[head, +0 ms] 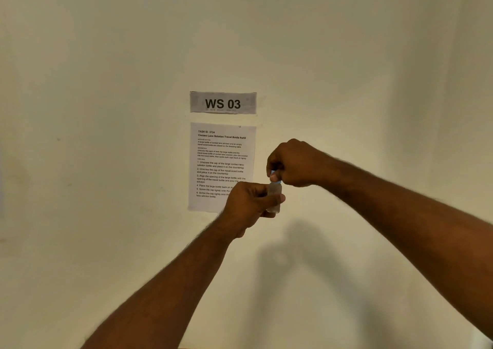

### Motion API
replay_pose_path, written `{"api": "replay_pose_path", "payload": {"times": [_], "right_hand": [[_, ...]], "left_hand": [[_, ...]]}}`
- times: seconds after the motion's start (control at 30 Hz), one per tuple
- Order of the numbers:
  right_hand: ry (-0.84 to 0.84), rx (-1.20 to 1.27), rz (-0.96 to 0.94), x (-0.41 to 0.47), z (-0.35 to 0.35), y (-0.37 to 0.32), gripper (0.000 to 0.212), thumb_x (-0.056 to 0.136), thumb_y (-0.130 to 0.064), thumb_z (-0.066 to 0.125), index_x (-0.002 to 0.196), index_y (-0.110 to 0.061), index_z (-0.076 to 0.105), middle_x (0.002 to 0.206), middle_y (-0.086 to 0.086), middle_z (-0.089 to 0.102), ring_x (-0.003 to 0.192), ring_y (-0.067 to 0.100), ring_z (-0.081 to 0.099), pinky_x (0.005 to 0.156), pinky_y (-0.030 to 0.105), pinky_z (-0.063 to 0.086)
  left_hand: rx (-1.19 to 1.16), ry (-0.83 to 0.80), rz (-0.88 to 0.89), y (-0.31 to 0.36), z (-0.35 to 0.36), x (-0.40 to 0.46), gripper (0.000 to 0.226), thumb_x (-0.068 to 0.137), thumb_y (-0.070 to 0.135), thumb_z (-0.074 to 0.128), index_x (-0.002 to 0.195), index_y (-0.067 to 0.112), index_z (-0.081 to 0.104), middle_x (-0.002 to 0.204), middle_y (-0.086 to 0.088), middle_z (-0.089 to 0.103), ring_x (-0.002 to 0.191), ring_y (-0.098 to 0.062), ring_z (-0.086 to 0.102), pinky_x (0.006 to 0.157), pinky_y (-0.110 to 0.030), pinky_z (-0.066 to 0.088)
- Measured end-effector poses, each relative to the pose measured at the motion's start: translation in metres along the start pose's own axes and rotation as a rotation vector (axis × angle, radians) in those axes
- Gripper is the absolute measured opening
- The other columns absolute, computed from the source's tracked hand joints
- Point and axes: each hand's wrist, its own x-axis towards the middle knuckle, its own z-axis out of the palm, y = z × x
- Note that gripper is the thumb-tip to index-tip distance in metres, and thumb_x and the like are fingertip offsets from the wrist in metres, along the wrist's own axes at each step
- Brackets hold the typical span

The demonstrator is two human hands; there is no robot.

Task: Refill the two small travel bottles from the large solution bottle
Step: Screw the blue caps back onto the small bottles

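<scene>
wall [106, 55]: cream | sign [223, 102]: "WS 03" | instruction sheet [213, 156]: below

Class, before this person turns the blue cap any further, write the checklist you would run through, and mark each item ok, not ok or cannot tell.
1. Small bottle gripped round its body by the left hand: ok.
2. Blue cap pinched by the right hand: ok.
3. Bottle roughly upright, cap on top: ok.
4. Liquid level in the bottle: cannot tell, it is blurred and partly hidden by fingers.
5. Whether the cap is tight or loose: cannot tell.
6. Large bottle and second small bottle within reach: cannot tell, neither is in view; only the wall and the instruction sheet show.
</scene>
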Motion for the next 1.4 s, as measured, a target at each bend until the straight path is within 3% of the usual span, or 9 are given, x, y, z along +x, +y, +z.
{"api": "replay_pose_path", "payload": {"times": [0.17, 0.33, 0.57, 0.67, 0.73, 0.9, 1.1, 1.27, 1.4], "right_hand": [[0.067, 0.036, 0.11, -0.003, 0.027, -0.001, 0.007, 0.085, -0.021, 0.073, 0.091, -0.021, 0.075, 0.092, -0.003, 0.073, 0.087, 0.016, 0.067, 0.077, 0.03, 0.054], [0.118, 0.413, 0.241, -0.026, 0.073, 0.013, 0.026, 0.083, -0.035, 0.078, 0.105, -0.021, 0.073, 0.101, -0.006, 0.072, 0.091, 0.01, 0.064, 0.078, 0.024, 0.047], [0.125, 0.776, 0.542, -0.08, 0.185, 0.022, 0.033, 0.073, -0.04, 0.086, 0.097, -0.019, 0.077, 0.092, -0.007, 0.076, 0.075, 0.016, 0.074, 0.083, 0.042, 0.06], [0.157, 0.764, 0.628, -0.103, 0.23, 0.026, 0.031, 0.074, -0.044, 0.084, 0.095, -0.022, 0.076, 0.089, -0.011, 0.074, 0.072, 0.013, 0.071, 0.078, 0.042, 0.06], [0.147, 0.747, 0.699, -0.119, 0.261, 0.036, 0.034, 0.075, -0.045, 0.083, 0.099, -0.024, 0.074, 0.091, -0.013, 0.071, 0.076, 0.012, 0.069, 0.078, 0.038, 0.058], [0.08, 0.7, 0.855, -0.159, 0.34, 0.078, 0.043, 0.08, -0.044, 0.079, 0.115, -0.02, 0.071, 0.096, -0.012, 0.066, 0.087, 0.012, 0.065, 0.078, 0.023, 0.045], [-0.022, 0.743, 1.003, -0.205, 0.444, 0.142, 0.036, 0.087, -0.041, 0.074, 0.118, -0.025, 0.069, 0.101, -0.006, 0.073, 0.092, 0.013, 0.067, 0.083, 0.027, 0.048], [-0.068, 0.679, 1.035, -0.232, 0.523, 0.184, 0.016, 0.088, -0.036, 0.072, 0.092, -0.02, 0.07, 0.066, -0.007, 0.061, 0.06, 0.008, 0.055, 0.055, 0.023, 0.042], [-0.117, 0.711, 1.06, -0.243, 0.576, 0.207, 0.033, 0.09, -0.033, 0.072, 0.12, -0.019, 0.07, 0.1, 0.0, 0.073, 0.09, 0.014, 0.066, 0.07, 0.021, 0.046]], "left_hand": [[-0.001, 0.046, 0.054, -0.02, 0.008, -0.006, 0.024, 0.09, 0.015, 0.074, 0.083, -0.007, 0.074, 0.069, -0.019, 0.064, 0.061, -0.016, 0.06, 0.062, -0.027, 0.058], [-0.09, -0.002, 0.026, -0.05, 0.008, -0.017, 0.004, 0.088, 0.009, 0.075, 0.087, 0.005, 0.076, 0.071, -0.013, 0.066, 0.063, -0.015, 0.063, 0.066, -0.026, 0.06], [-0.078, -0.164, -0.075, -0.132, 0.019, -0.041, 0.017, 0.092, 0.002, 0.063, 0.098, 0.005, 0.079, 0.08, -0.015, 0.074, 0.073, -0.018, 0.069, 0.079, -0.039, 0.062], [0.088, -0.193, -0.118, -0.178, 0.033, -0.056, 0.021, 0.089, 0.023, 0.074, 0.11, 0.021, 0.077, 0.096, 0.006, 0.077, 0.092, -0.012, 0.071, 0.087, -0.027, 0.058], [0.261, -0.204, -0.188, -0.216, 0.045, -0.067, 0.043, 0.084, 0.045, 0.076, 0.123, 0.027, 0.069, 0.114, 0.01, 0.072, 0.108, -0.01, 0.066, 0.091, -0.019, 0.052], [0.722, -0.346, -0.244, -0.314, 0.069, -0.097, 0.083, 0.085, 0.07, 0.057, 0.152, 0.025, 0.038, 0.156, 0.003, 0.043, 0.143, -0.017, 0.038, 0.114, -0.036, 0.037], [0.953, -0.39, -0.289, -0.402, 0.103, -0.119, 0.093, 0.082, 0.079, 0.049, 0.155, 0.026, 0.026, 0.162, 0.001, 0.03, 0.149, -0.019, 0.027, 0.116, -0.038, 0.036], [1.032, -0.429, -0.341, -0.459, 0.121, -0.122, 0.096, 0.08, 0.082, 0.043, 0.156, 0.028, 0.022, 0.164, 0.001, 0.024, 0.151, -0.022, 0.021, 0.119, -0.043, 0.028], [1.066, -0.5, -0.378, -0.495, 0.122, -0.124, 0.096, 0.08, 0.082, 0.043, 0.156, 0.028, 0.023, 0.164, 0.001, 0.024, 0.151, -0.023, 0.022, 0.12, -0.044, 0.027]]}}
